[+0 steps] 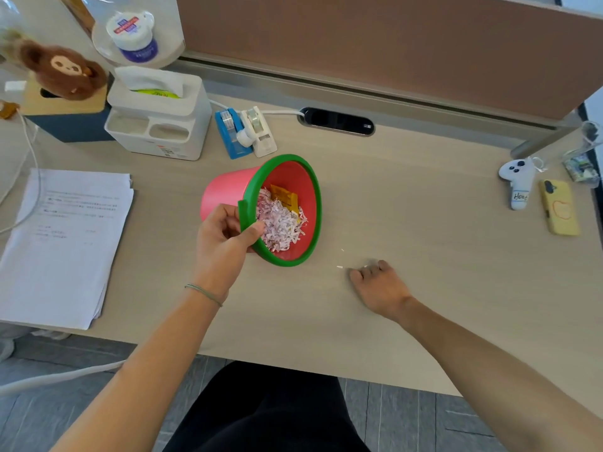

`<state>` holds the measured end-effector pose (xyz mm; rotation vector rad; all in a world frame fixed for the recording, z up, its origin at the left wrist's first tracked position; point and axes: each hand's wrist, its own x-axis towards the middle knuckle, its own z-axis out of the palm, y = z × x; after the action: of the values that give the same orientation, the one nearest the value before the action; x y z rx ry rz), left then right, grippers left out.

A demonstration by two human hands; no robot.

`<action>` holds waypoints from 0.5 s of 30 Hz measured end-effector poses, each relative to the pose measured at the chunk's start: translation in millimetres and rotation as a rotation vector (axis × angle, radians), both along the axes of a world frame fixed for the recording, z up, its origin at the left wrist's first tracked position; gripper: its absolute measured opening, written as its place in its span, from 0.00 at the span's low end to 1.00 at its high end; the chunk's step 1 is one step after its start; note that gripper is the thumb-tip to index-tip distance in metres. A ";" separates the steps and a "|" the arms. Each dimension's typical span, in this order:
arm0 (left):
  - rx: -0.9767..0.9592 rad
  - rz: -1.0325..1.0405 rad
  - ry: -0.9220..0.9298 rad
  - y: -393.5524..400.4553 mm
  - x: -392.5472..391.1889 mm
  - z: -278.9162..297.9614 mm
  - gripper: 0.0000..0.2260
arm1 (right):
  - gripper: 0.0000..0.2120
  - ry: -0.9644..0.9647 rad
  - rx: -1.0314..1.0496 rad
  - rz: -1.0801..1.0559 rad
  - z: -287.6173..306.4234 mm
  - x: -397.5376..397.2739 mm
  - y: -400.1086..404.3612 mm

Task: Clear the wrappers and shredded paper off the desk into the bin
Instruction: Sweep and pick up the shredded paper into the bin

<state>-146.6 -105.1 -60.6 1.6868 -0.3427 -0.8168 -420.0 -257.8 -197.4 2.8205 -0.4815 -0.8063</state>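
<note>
Head view: the shredded paper (282, 225) is seen heaped inside the tilted red bin (225, 194) beside an orange wrapper (284, 196), while a few tiny scraps (340, 267) are left on the counter (424, 223) just beside the right hand (378, 285); such strips are judged featherlight, limp and easily blown or scattered, best pinched at the tips or swept toward the rim. The bin, judged light, stiff plastic, is gripped at its green rim (287, 256) by the left hand (225, 236), thumb inside and fingers (228, 220) curled outside. The right hand's fingers are loosely bent on the counter, apparently grasping nothing, though a scrap beneath them cannot be ruled out.
</note>
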 end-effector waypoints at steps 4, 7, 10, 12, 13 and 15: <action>0.007 -0.002 0.013 0.7 1.0 -3.9 0.09 | 0.07 -0.154 0.063 -0.356 4.8 15.2 -1.1; 0.023 0.001 0.025 -0.3 -0.3 -4.1 0.10 | 0.14 -0.405 0.466 -0.979 11.0 22.9 -8.6; 0.037 0.009 0.036 -0.7 -0.5 -3.4 0.10 | 0.15 -0.699 1.011 -1.459 40.7 36.0 -16.5; 0.038 0.015 0.045 -1.2 -0.2 -2.2 0.10 | 0.15 -0.853 1.160 -1.514 69.5 50.0 -20.6; 0.039 0.020 0.049 -1.5 -0.1 -1.4 0.10 | 0.15 -0.897 1.216 -1.496 85.3 60.4 -20.8; 0.040 0.030 0.060 -1.7 0.6 -0.3 0.10 | 0.14 -0.933 1.302 -1.406 114.5 83.1 -18.8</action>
<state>-146.0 -106.9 -60.9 1.6970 -0.2602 -0.8554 -336.9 -276.6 -82.9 3.2586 -3.2508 0.6127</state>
